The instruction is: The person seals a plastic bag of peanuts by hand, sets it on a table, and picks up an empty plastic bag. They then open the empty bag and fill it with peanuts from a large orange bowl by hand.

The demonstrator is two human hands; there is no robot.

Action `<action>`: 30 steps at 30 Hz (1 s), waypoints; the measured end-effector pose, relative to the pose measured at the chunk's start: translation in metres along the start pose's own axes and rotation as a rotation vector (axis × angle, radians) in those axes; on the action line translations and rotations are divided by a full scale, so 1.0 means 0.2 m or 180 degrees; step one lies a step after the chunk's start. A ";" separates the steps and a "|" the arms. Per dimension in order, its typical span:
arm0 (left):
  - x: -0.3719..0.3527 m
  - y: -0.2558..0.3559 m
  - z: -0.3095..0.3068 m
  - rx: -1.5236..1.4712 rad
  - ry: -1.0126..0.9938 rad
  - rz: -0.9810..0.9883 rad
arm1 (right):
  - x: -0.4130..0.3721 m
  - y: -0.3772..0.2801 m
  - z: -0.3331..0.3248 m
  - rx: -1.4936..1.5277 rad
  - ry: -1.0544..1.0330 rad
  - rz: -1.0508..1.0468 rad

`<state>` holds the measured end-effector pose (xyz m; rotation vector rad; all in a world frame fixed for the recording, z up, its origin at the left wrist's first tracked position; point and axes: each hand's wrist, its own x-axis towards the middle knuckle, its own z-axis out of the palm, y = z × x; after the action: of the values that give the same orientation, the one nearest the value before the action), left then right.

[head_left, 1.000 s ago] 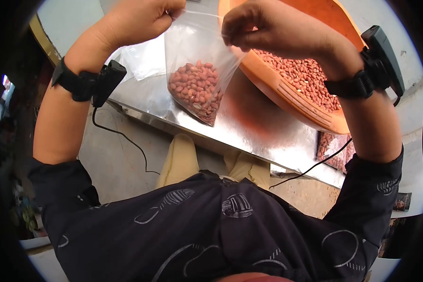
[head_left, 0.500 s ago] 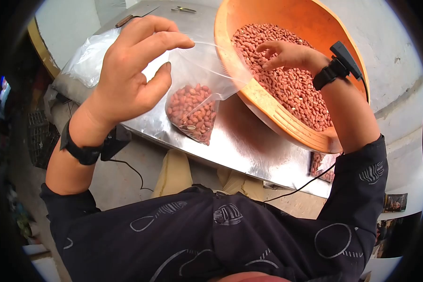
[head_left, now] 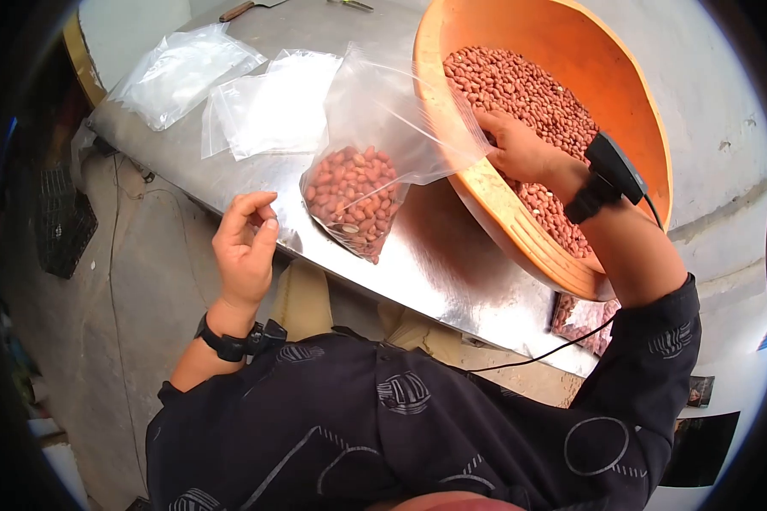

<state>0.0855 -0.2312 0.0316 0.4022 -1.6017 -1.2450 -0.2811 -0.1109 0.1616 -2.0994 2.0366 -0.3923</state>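
Note:
My right hand (head_left: 524, 149) reaches into the orange basin (head_left: 562, 272), its fingers curled down around the red-skinned peanuts (head_left: 520, 81); the fingertips are partly hidden. Standing beside the basin is a clear plastic bag (head_left: 371, 98), part-filled with peanuts (head_left: 354, 196). The bag's mouth is spread and its right edge overlaps the basin's rim. My left hand (head_left: 245, 251) hangs in front of the table's near edge, left of the bag and apart from it. Its fingers are loosely bent with a gap to the thumb, and nothing shows in them.
Flat clear bags (head_left: 273, 102) lie behind the filled one, with another stack (head_left: 187, 72) farther left. A wooden-handled blade (head_left: 239, 10) rests at the back of the metal table (head_left: 435, 264). Packed peanuts (head_left: 584, 319) sit below the basin, and a black cable (head_left: 541, 345) runs nearby.
My left hand has dropped from beside the bag's mouth towards my body, uncovering the flat bags. My right hand has gone down into the peanuts and curled.

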 end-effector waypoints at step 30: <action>0.02 -0.08 0.37 0.0464 0.0077 0.0938 | 0.36 -0.82 -0.26 0.0350 -0.0968 0.0349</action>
<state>0.0164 -0.2031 0.0242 0.2590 -1.6679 -0.9015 -0.1418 -0.1748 0.2671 -1.8445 1.8956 -0.1521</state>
